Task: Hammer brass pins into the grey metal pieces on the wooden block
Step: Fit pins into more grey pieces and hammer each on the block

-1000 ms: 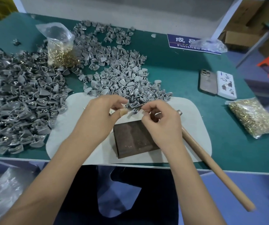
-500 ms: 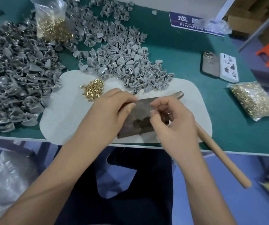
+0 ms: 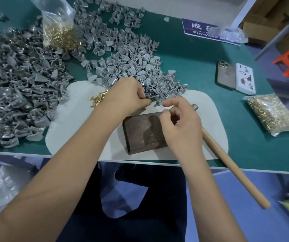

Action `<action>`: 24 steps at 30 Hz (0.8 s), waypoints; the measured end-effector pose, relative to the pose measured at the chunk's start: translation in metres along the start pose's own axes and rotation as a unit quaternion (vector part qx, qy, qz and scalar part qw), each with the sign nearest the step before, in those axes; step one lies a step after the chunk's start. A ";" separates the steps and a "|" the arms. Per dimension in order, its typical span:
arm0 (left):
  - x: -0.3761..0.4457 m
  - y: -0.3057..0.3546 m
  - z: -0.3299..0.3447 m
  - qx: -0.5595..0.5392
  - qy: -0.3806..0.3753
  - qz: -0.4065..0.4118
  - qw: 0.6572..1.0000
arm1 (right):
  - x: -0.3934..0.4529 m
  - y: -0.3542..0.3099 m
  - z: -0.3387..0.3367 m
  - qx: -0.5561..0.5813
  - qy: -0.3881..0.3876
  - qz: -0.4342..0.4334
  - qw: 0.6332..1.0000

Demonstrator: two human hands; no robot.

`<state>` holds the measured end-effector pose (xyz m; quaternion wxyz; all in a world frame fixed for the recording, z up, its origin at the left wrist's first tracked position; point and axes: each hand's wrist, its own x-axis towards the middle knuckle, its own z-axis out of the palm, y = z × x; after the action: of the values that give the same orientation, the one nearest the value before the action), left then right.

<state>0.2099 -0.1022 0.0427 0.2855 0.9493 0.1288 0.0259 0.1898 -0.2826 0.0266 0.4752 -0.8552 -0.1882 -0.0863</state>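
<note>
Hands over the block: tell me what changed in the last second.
The left hand left the wooden block and reached into the near grey pieces, pinching one. The right hand parted from it and hovers over the block, fingers curled. Hammer, loose brass pins and white mat stayed put.

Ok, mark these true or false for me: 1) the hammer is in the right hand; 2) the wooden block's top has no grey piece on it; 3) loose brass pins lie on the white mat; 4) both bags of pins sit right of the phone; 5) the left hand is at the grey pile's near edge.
1) False. The hammer lies on the white mat, under the right hand, which does not hold it.
2) True for the visible top of the wooden block.
3) True: loose brass pins.
4) False. One bag is right of the phone, the other bag far left.
5) True: left hand, fingers on a grey piece.
</note>
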 end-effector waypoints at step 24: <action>-0.102 -0.014 -0.002 -0.427 0.041 0.053 0.902 | -0.009 -0.020 -0.029 0.174 -0.083 0.063 0.979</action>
<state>0.1079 -0.1167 0.0395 0.6563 0.7398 0.0663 0.1325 0.1747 -0.3003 0.0548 0.6039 -0.7738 -0.1849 0.0490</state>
